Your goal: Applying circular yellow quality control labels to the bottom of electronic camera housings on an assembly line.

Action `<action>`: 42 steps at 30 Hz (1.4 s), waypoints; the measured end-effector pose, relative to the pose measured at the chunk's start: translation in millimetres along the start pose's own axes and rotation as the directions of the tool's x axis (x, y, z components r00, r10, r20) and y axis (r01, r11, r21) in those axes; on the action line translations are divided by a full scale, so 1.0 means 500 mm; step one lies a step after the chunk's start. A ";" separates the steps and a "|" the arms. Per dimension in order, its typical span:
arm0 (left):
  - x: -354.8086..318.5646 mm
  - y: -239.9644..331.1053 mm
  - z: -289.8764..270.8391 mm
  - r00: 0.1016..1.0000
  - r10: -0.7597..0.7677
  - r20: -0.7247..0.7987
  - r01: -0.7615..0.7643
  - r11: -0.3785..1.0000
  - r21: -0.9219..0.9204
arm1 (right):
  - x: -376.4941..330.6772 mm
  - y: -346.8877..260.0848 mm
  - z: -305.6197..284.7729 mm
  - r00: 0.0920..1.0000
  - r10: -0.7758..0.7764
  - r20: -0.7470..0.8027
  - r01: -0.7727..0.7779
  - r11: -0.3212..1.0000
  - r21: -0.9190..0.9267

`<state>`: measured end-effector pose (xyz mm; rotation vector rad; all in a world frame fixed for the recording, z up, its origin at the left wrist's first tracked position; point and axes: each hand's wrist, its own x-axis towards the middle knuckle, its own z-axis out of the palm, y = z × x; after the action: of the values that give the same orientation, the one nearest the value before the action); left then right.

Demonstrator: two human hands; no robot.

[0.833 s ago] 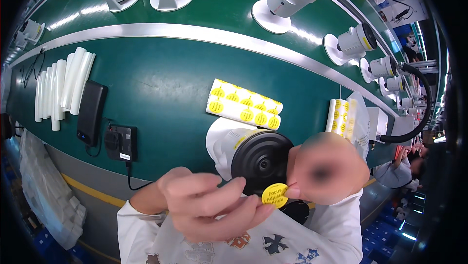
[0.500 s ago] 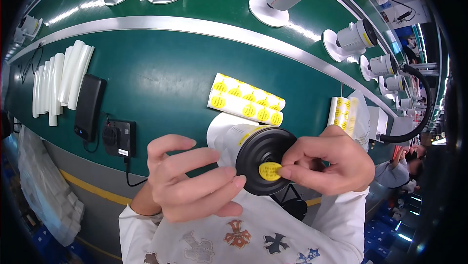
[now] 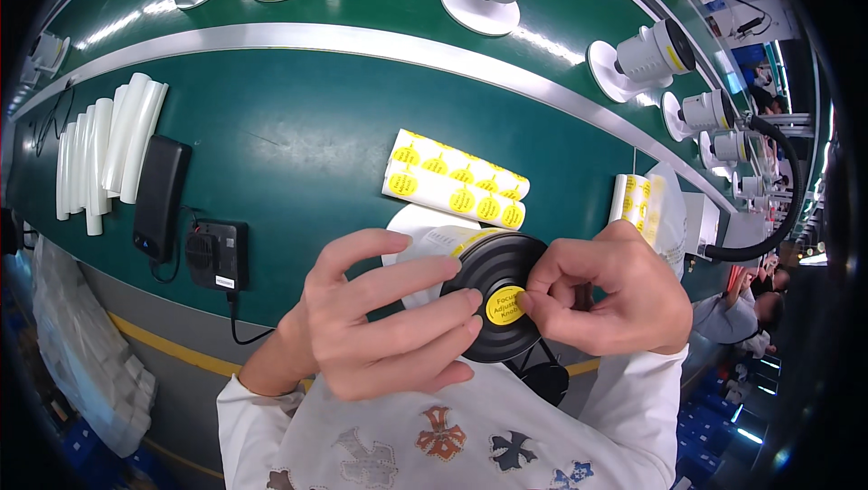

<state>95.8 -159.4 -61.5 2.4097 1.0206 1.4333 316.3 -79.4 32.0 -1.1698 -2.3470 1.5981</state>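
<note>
In front of me a white cylindrical device (image 3: 430,246) lies tilted, its ribbed black round end (image 3: 470,343) facing up toward me. A round yellow sticker (image 3: 504,306) with dark print sits over the middle of that black end. My right hand (image 3: 615,291) pinches the sticker's right edge between thumb and index finger. From the left, my left hand (image 3: 389,318) reaches across with fingers stretched and apart, its fingertips at the black end's left side, near the sticker. Just beyond the device lies a curled sheet of yellow round stickers (image 3: 457,178), some spots bare.
Rolled white sheets (image 3: 108,151), a long black case (image 3: 163,196) and a black boxy device (image 3: 217,255) with a cable lie at left. Another sticker roll (image 3: 630,201) lies at right, beside clear plastic. White devices on round bases (image 3: 479,6) stand beyond the pale rail (image 3: 344,36).
My left hand has moved right, its fingertips now over the black end. The sticker has shifted slightly up and right, and now faces me flatter and centred. My right hand keeps its pinch.
</note>
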 end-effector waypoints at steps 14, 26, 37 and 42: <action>0.003 -0.006 0.002 0.998 -0.002 0.062 0.003 1.000 -0.005 | 0.012 -0.001 -0.004 0.999 -0.015 0.037 0.016 0.999 -0.039; 0.012 -0.007 0.004 0.996 0.005 0.087 -0.006 1.000 0.020 | 0.015 -0.001 -0.004 0.998 -0.055 0.022 0.057 0.993 -0.103; 0.013 -0.015 0.011 0.976 0.100 0.194 -0.106 0.994 0.022 | 0.009 0.042 -0.022 0.988 0.123 -0.097 -0.118 0.992 0.051; 0.013 -0.020 0.027 0.974 0.119 0.193 -0.128 0.991 0.031 | 0.007 0.084 0.019 0.983 0.083 -0.161 -0.017 0.928 0.373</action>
<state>104.2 -145.0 -68.9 2.6232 0.8803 1.1954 332.3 -77.4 -8.2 -1.2306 -1.8180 1.7721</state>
